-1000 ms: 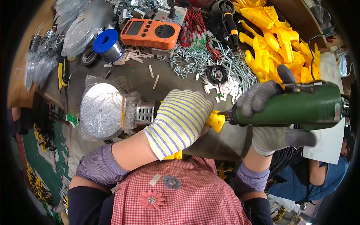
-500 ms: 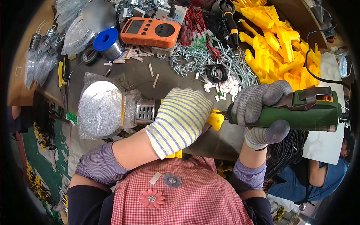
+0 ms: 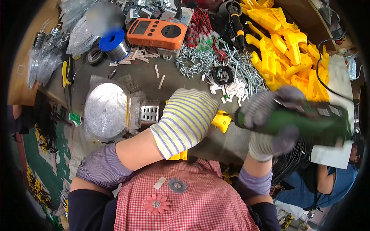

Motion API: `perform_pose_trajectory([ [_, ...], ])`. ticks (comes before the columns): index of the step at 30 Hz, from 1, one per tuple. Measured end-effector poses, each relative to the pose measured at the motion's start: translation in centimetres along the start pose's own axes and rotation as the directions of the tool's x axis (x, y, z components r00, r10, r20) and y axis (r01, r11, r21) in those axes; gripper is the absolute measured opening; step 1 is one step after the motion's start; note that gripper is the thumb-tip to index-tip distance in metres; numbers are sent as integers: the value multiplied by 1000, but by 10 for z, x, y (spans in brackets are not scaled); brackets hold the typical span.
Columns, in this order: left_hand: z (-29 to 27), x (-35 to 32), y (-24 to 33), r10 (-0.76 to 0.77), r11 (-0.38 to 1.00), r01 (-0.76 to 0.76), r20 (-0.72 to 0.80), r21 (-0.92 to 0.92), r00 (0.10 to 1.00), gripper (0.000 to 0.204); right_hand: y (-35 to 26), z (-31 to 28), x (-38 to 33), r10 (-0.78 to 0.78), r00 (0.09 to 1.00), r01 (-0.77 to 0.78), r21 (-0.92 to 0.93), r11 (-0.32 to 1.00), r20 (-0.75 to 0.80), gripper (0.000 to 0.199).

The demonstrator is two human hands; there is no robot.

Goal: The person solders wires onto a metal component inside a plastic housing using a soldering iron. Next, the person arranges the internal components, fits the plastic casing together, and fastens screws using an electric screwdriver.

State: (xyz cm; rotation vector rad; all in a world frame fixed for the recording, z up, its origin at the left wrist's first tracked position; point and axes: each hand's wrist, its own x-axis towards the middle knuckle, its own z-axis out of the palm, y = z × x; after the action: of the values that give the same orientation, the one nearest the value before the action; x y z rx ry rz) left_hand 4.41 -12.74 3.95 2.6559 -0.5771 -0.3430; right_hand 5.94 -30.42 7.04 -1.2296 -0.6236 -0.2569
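My left hand (image 3: 187,122), in a striped glove, is wrapped round a yellow-handled tool. The yellow handle (image 3: 222,121) sticks out on the right of the fist. To its left show a perforated metal neck (image 3: 150,112) and a round head (image 3: 106,109) in bubble wrap. My right hand (image 3: 269,115), gloved and smeared by motion, grips a green electric screwdriver (image 3: 316,123). The screwdriver's nose points left, close to the handle's end; whether its bit touches the handle I cannot tell. My left palm and fingertips are hidden.
Behind the hands lie loose screws (image 3: 192,63), white strips (image 3: 232,88), an orange multimeter (image 3: 156,34) and a blue solder spool (image 3: 113,43). Yellow plastic shells (image 3: 289,46) pile up at the back right. Pliers (image 3: 67,73) lie on the left. A person (image 3: 327,181) sits at the far right.
The screwdriver has tilted, its rear end lower, and it and my right hand are now blurred. My left hand keeps its hold on the yellow-handled tool. The view has shifted slightly.
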Motion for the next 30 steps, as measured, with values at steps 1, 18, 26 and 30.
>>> perform_pose_trajectory([
  [1, 2, -3, 1, 5, 1000, -5, -25, -11, 1000, 33, -4, -2, 0, -35, 999, 34, 20, 999, 30, 63],
  [18, -2, 3, 6, -29, 999, 28, 18, 19, 999, 30, 4, -4, -11, 182, 983, -178, 150, 973, -17, 71],
  [26, -14, 18, 7, -10, 1000, 10, 7, -23, 1000, 35, -17, 6, 3, 96, 980, -112, 87, 990, 174, 74],
  [30, 1, 22, -5, 11, 998, -26, -226, -61, 974, 29, -49, 33, 11, -34, 911, -20, 126, 992, 410, 66],
])
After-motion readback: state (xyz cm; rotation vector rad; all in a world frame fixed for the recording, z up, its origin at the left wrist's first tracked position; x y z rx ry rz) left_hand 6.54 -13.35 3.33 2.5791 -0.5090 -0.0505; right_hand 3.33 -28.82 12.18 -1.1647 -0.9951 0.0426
